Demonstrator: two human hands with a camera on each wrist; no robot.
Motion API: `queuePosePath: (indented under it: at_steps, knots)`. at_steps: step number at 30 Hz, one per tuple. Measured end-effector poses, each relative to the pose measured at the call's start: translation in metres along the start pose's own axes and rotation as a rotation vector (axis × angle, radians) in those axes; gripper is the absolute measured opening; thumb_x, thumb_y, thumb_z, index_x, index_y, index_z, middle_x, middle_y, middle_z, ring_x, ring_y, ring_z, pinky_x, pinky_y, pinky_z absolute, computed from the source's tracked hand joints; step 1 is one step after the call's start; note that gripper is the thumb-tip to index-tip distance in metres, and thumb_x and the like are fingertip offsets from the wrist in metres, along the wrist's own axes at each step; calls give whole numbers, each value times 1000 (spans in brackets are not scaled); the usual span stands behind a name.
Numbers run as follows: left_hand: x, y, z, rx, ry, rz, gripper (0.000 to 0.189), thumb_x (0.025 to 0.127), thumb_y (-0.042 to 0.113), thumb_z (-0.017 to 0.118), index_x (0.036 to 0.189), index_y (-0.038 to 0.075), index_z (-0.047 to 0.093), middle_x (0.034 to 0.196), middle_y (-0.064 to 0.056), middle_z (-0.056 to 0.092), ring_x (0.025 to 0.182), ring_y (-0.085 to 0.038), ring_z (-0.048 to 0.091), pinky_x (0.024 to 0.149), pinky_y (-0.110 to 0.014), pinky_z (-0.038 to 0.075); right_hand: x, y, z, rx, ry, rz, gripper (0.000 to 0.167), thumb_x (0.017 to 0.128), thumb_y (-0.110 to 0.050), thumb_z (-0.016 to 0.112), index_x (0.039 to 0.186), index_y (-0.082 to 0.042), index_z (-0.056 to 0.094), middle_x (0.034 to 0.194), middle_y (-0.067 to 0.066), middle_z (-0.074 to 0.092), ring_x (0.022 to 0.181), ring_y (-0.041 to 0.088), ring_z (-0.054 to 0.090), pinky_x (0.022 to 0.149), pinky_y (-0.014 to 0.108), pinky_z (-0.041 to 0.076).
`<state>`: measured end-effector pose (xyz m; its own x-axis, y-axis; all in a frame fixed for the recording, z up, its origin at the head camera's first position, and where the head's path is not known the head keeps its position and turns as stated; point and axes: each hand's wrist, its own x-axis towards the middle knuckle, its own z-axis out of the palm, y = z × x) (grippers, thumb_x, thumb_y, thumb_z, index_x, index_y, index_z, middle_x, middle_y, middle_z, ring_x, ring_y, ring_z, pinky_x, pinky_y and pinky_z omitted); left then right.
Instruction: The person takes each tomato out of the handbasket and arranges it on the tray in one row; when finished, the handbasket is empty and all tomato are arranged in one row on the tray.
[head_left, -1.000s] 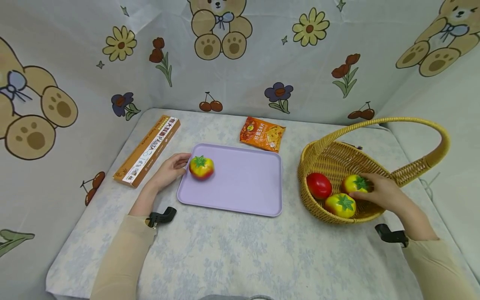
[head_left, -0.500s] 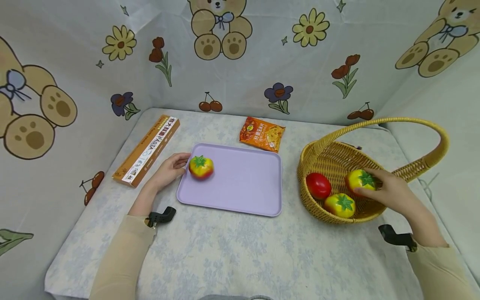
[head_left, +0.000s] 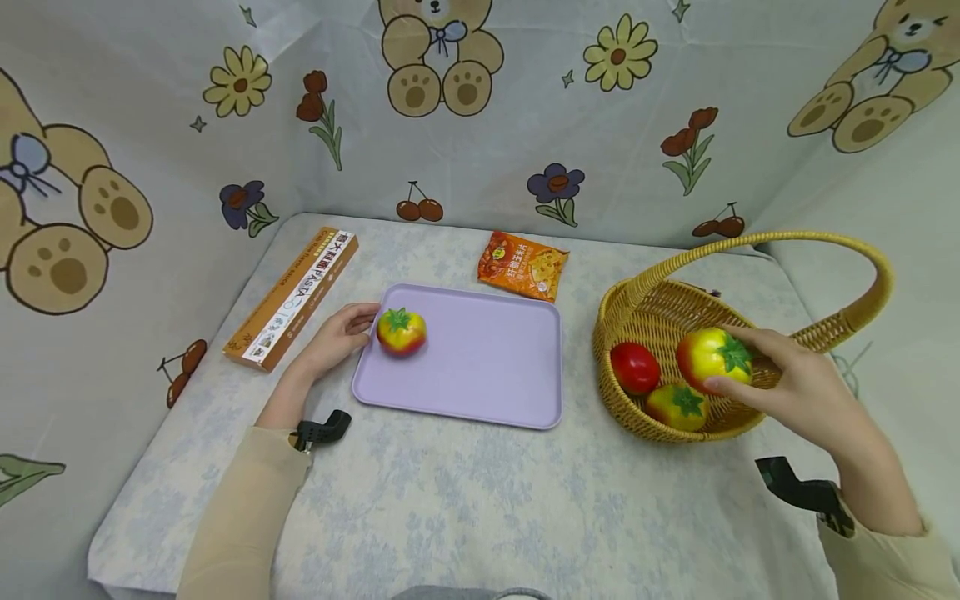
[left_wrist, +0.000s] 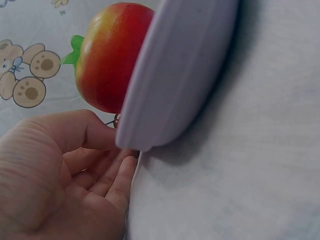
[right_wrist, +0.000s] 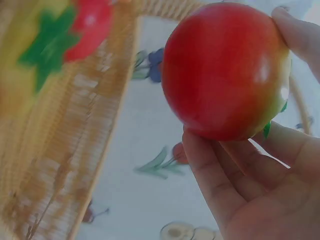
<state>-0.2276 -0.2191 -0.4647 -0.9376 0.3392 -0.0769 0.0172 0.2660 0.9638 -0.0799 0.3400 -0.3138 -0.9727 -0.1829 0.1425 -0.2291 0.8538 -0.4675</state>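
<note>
My right hand (head_left: 813,396) holds a red-and-yellow artificial tomato (head_left: 708,360) with a green leafy top, raised over the wicker basket (head_left: 615,408). In the right wrist view, thumb and fingers grip opposite sides of this tomato (right_wrist: 225,75). Beneath it in the basket lie a yellow tomato (head_left: 671,408) and a smooth red fruit (head_left: 635,368). My left hand (head_left: 337,342) rests at the left edge of the lilac tray (head_left: 480,358), fingers relaxed and touching the rim. Just inside that edge sits another red-and-yellow tomato (head_left: 401,335).
A long pasta box (head_left: 292,300) lies left of the tray. Behind the tray is an orange snack packet (head_left: 522,265). The basket's tall arched handle (head_left: 795,237) leans to the right. A printed cloth (head_left: 480,167) hangs behind the table.
My right hand has lifted the tomato up from the basket's floor and drawn it slightly toward me. My left hand and the tray have stayed in place.
</note>
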Motion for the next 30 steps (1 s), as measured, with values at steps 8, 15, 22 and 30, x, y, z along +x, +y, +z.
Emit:
queuePosePath:
  at_steps: [8, 15, 22, 30]
  knots:
    - [-1, 0, -1, 0, 10, 2, 54, 87, -12, 47, 139, -3, 39, 142, -20, 35, 131, -32, 37, 108, -37, 35, 4, -40, 13, 62, 49, -110, 66, 69, -15, 85, 129, -11, 57, 119, 9, 57, 92, 1, 46, 72, 1, 38]
    - [0, -3, -3, -2, 6, 19, 52, 88, -12, 47, 139, -4, 39, 142, -21, 35, 131, -33, 36, 108, -37, 34, 17, -63, 33, 104, 79, -243, 69, 66, -13, 87, 128, -10, 57, 119, 4, 58, 95, 3, 51, 76, 4, 42]
    - [-2, -3, -2, -2, 4, 24, 52, 88, -13, 47, 139, -4, 39, 142, -22, 35, 131, -33, 36, 108, -40, 33, 34, -90, 63, 178, 46, -266, 65, 70, -20, 85, 128, -11, 56, 121, 2, 57, 94, 14, 53, 76, 16, 51]
    - [1, -3, 0, 17, 12, 30, 51, 88, -11, 49, 138, -4, 41, 141, -22, 37, 130, -33, 37, 109, -40, 32, 59, -120, 99, 238, -58, -276, 68, 73, -36, 81, 129, -9, 55, 117, 3, 57, 92, 16, 55, 74, 32, 53]
